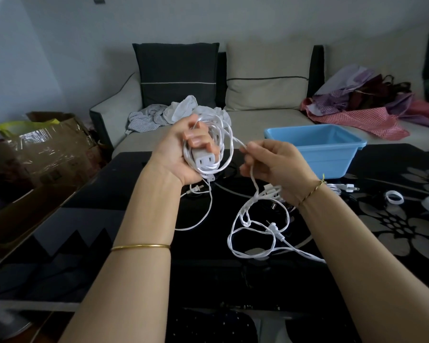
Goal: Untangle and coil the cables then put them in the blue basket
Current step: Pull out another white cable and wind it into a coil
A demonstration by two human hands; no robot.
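The left grip (181,154) is raised above the far middle of the counter (208,273), palm turned up, its fingers curled round a coil of white cable (227,131). The cable's flat socket end (204,161) sticks out under the fingertips, facing the camera. The loops bulge out past the fingers on the right side.

The right grip (278,164) is level with it and near it, just to the right. Its thumb and forefinger pinch a single strand that runs across from the coil; the other fingers are loosely curled. From this pinch the strand drops to a loose tangle (245,214) lying on the counter below the right wrist, with knotted loops and a small plug among them.

A two-pin plug (195,188) lies on the counter just under the left wrist. Another plug (349,187) and a small white ring of cable (394,197) lie toward the right edge.

The blue basket (325,159) stands at the far edge of the counter, right of centre, beyond the right grip and apart from it. Whether anything lies in it cannot be told.

Behind the counter is a sofa (270,120) with a dark cushion (176,73), a pale cushion (268,75) and crumpled clothes (159,117). A cardboard box (47,147) sits off the left edge.
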